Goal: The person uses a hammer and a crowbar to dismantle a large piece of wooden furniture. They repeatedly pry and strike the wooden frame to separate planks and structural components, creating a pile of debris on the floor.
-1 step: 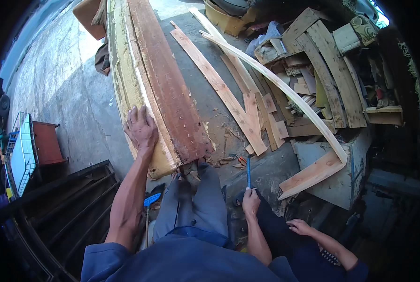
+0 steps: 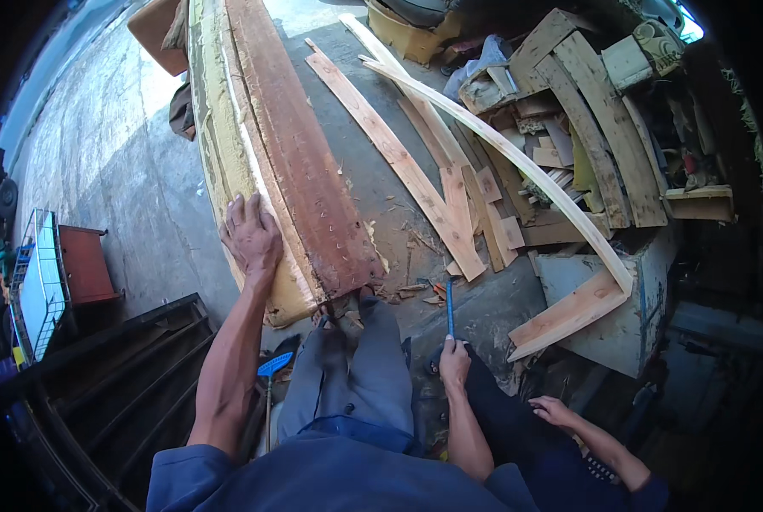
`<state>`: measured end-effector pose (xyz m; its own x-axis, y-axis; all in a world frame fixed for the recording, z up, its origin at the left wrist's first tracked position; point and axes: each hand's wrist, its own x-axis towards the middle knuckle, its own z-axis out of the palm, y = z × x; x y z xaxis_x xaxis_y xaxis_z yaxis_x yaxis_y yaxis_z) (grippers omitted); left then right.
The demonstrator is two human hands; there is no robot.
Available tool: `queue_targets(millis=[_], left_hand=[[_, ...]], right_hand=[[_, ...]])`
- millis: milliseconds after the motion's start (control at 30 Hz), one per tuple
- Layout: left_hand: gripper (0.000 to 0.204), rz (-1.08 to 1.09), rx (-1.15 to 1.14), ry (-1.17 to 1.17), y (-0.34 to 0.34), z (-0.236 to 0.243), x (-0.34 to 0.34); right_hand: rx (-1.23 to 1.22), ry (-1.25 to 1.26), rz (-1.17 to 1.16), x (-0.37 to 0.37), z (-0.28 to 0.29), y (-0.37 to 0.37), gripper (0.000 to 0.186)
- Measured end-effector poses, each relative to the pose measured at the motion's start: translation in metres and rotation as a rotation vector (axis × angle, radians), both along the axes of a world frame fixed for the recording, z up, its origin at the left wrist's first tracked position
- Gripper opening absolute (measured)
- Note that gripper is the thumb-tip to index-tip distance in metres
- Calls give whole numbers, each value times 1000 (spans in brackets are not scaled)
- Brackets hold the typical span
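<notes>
My left hand (image 2: 252, 236) lies flat, fingers extended, on the yellow foam (image 2: 232, 166) along the side of a long padded piece. Beside the foam runs a reddish-brown board (image 2: 306, 162) with many staples in its surface; its near end stops just ahead of my legs. Lower right of that end, my right hand (image 2: 455, 365) is closed round the lower part of a slim blue rod-shaped tool (image 2: 450, 311). This tool points away from me above the floor, apart from the padded piece. Its far tip is too small to make out clearly.
Wooden strips (image 2: 398, 154) lie right of the padded piece, near a long bent strip (image 2: 518, 154) and a heap of wood scraps (image 2: 561, 154). A co-worker's hand (image 2: 554, 411) rests at lower right. A dark slatted frame (image 2: 125, 384) and blue swatter-like thing (image 2: 275, 364) are at left.
The blue tool in my right hand has turned slightly, its far end shifting a little left. My left hand stays on the foam. The co-worker's hand has moved slightly right.
</notes>
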<state>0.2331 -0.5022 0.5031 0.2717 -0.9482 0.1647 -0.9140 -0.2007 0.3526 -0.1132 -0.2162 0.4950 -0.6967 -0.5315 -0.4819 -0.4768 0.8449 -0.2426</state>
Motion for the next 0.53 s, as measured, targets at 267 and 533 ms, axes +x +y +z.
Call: queue_targets(millis=[267, 533], left_hand=[[40, -110, -64, -34, -26, 0, 33], [47, -174, 202, 116, -105, 30, 117]], right_hand=[[278, -385, -63, -58, -149, -76, 50], [327, -252, 157, -133, -411, -88, 51]])
